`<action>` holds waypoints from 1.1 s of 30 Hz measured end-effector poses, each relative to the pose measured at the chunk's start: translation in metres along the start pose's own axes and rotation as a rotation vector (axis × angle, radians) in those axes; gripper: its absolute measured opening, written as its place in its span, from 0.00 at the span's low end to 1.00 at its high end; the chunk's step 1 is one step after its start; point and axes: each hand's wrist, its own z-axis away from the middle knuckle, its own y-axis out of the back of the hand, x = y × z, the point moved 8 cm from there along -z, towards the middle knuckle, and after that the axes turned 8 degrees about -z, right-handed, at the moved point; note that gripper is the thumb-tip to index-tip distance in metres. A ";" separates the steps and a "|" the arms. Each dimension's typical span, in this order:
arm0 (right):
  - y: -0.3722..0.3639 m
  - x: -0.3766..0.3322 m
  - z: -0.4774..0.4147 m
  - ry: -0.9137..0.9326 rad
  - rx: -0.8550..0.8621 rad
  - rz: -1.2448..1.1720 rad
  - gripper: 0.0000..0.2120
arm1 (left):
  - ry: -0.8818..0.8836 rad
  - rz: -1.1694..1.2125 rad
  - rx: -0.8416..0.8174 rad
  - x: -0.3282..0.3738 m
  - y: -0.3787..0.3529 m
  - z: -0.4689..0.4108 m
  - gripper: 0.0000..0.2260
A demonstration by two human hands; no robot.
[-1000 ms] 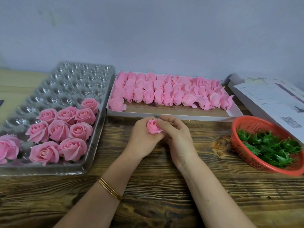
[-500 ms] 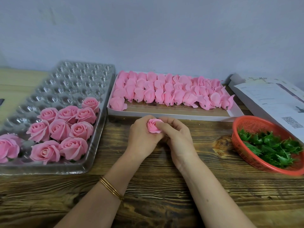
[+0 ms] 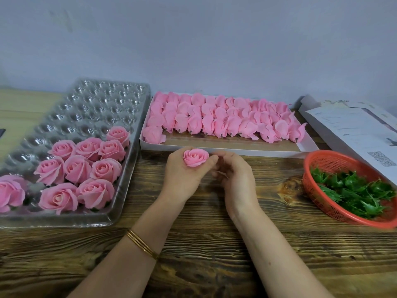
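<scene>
A wooden table [image 3: 193, 244] carries a clear tray [image 3: 90, 108] on the left, its near cells filled with finished roses [image 3: 79, 168]; a white box [image 3: 236, 148] of loose pink buds [image 3: 214, 121] lies at the far middle; a paper [image 3: 354, 130] and a red basket [image 3: 318, 160] of green leaves [image 3: 354, 194] sit on the right. Both hands meet over the near edge of the box, above the table; the left hand [image 3: 182, 179] holds one rose [image 3: 195, 157] face up, the right hand [image 3: 238, 181] just beside it on the right. The petals look soft, so too hard a squeeze would likely crease or tear them; too loose a hold while the right hand works at the base could let the rose tip or drop to the table; a rough tug might pull an outer petal off; a careless reach to the tray could knock the finished roses out of their cells. The left fingers [image 3: 189, 175] are curled close round the rose's base, with the thumb [image 3: 209, 163] pressed to its right side, so the bloom sits on top of the fist; the right fingers [image 3: 229, 160] are curled in toward the base, their tips hidden behind the left thumb, so I cannot tell whether they pinch it or only touch.
</scene>
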 end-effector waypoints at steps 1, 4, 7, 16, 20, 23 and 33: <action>0.000 -0.001 0.000 0.007 -0.005 0.039 0.12 | 0.008 0.044 0.000 0.000 0.000 0.000 0.07; -0.008 -0.003 0.004 0.060 -0.088 0.144 0.15 | 0.035 0.145 -0.003 -0.001 0.001 -0.001 0.07; -0.021 -0.005 0.009 0.140 -0.214 0.220 0.20 | 0.085 0.285 -0.035 -0.003 -0.002 -0.001 0.10; -0.031 -0.009 0.016 0.338 -0.233 0.415 0.16 | 0.124 0.433 -0.102 -0.007 -0.010 -0.001 0.09; -0.029 -0.006 0.012 0.284 -0.247 0.362 0.14 | 0.152 0.465 -0.166 -0.009 -0.011 -0.003 0.04; -0.028 0.000 0.009 0.172 -0.294 0.216 0.11 | 0.168 0.505 -0.261 -0.009 -0.014 -0.004 0.05; -0.033 0.015 0.010 -0.151 -0.405 -0.062 0.04 | 0.184 0.436 -0.339 -0.010 -0.014 -0.005 0.25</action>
